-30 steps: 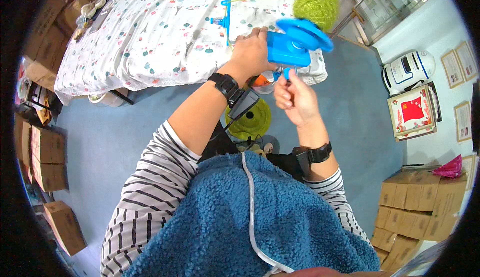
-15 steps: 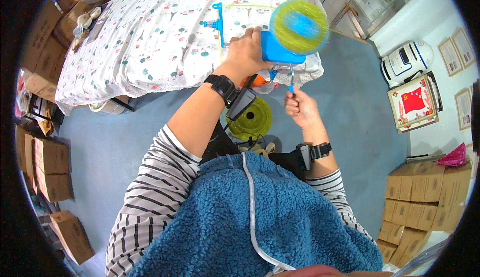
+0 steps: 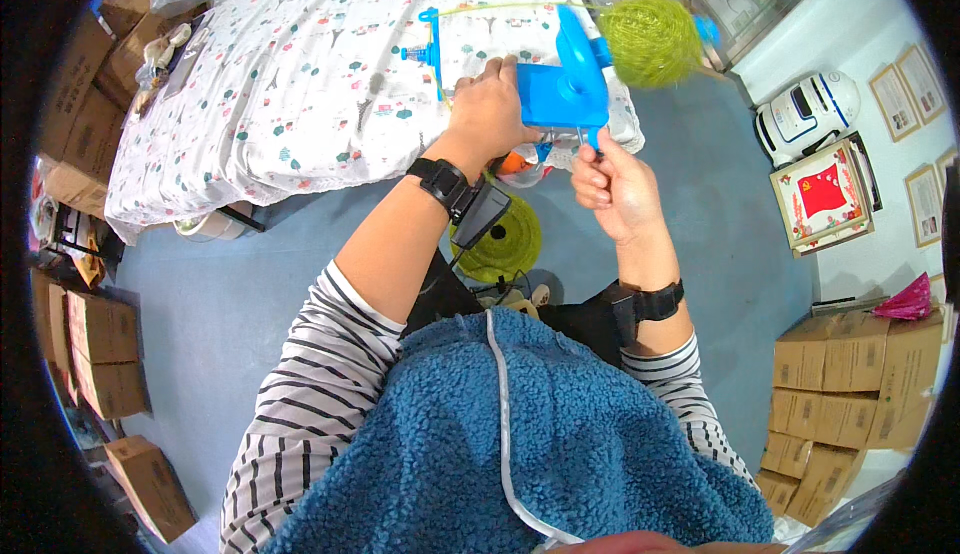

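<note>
A blue yarn winder (image 3: 548,96) stands at the edge of a cloth-covered table. On its tilted spindle sits a ball of yellow-green yarn (image 3: 652,42), blurred by motion. My left hand (image 3: 487,111) lies on the winder's body at its left side, fingers bent over it. My right hand (image 3: 617,182) pinches the blue crank handle (image 3: 595,140) just below the winder. A strand of yarn stretches from the blue guide arm (image 3: 434,54) across to the ball. Below, between my arms, a larger yellow-green yarn coil (image 3: 505,244) sits low near the floor, partly hidden by my left wrist.
The table (image 3: 290,84) wears a white patterned cloth. Cardboard boxes stand at left (image 3: 105,339) and at lower right (image 3: 835,384). A white robot-shaped machine (image 3: 808,117) and a framed red picture (image 3: 822,194) are by the right wall. Something orange (image 3: 515,164) hangs under the winder.
The crank handle and my right hand have moved up toward the winder. The yarn ball has swung to the right, baring the blue spindle arm. My left hand stays on the winder.
</note>
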### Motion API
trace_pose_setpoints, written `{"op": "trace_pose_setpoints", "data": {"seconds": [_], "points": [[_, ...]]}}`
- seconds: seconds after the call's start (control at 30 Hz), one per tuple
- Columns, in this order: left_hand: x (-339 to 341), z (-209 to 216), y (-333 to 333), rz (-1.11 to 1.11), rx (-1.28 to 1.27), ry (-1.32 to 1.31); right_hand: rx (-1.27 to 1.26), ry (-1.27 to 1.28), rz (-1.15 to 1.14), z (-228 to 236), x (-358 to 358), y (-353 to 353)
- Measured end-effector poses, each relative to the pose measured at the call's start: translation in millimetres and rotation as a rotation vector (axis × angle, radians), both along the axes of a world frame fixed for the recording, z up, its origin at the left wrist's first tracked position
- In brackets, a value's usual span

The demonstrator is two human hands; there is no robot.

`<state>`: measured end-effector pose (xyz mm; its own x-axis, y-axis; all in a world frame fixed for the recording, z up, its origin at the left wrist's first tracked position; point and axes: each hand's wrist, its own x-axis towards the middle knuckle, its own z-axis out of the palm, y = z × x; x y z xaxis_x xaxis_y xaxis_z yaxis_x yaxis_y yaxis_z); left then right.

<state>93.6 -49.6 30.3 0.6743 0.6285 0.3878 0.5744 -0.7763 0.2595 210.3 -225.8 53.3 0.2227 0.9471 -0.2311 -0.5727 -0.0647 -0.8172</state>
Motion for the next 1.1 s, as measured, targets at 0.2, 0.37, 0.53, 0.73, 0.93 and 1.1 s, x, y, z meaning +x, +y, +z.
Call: {"op": "trace_pose_setpoints", "data": {"seconds": [0.2,0.37,0.53,0.73,0.93,1.1], "points": [[-1,-1,1,-0.010,0.001,0.004,-0.076,-0.038,0.127,-28,-28,16],[0,-1,0,0.001,0.030,0.019,-0.224,-0.074,0.088,-66,-19,15],[1,1,2,-0.008,-0.048,0.025,-0.288,-0.020,-0.015,-91,15,-5],[2,-2,1,-0.011,-0.022,-0.028,-0.183,0.134,-0.221,-73,41,-26],[4,3,-2,-0.037,-0.028,-0.025,-0.032,-0.155,-0.295,-19,27,-26],[5,6,-3,-0.009,-0.033,0.042,0.035,-0.243,-0.222,-7,-7,-6]]}}
